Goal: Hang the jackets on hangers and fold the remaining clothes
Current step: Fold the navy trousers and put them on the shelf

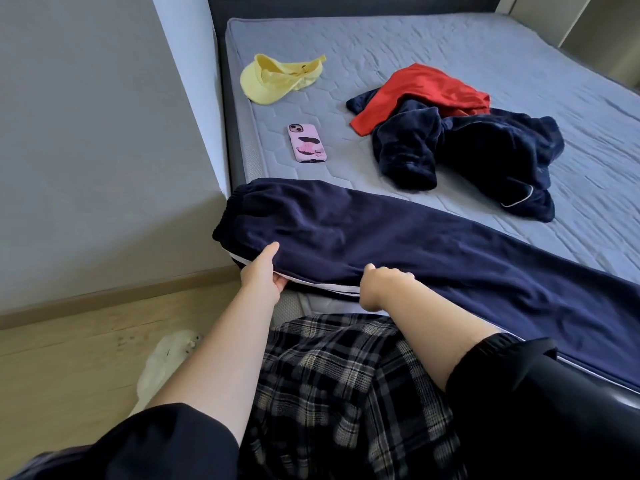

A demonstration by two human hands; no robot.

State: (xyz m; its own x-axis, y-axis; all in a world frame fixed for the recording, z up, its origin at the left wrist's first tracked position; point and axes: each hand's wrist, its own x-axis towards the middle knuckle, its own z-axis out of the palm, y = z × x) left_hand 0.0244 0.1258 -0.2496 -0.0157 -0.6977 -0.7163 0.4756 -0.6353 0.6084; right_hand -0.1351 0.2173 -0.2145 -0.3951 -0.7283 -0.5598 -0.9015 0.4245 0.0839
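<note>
"While both arms stretch forward over the bed's edge, how do the hands sit?"

"The left hand (265,271) is at about seven o'clock from the middle of the view, palm turned inward. Its thumb lies straight on top of the cloth and the other fingers are tucked under the edge, so it pinches the near border of the navy trousers (398,237). The right hand (379,284) is at six o'clock, near the left one. Its wrist is bent sharply down and its fingers are curled close together over that same border; the tips are buried in the fabric."

"And the arms?"

"Both forearms are bare, with dark sleeves pushed up."

"Where do the trousers lie?"

"Along the near side of the mattress (450,53). They run from nine o'clock, where a gathered elastic end hangs off the corner, down to four o'clock, where they leave the view. They are spread fairly flat with soft creases. A thin white stripe shows along the near border between the two hands."

"Anything else on the bed?"

"A yellow visor (273,79) at eleven o'clock, and a pink-cased phone (307,143) nearer the trousers, camera side up. At one o'clock a red garment (422,90) lies draped over a crumpled navy fleece (485,150) with pale piping — that heap sits near the trousers' far border, and I cannot tell whether they touch"
</note>
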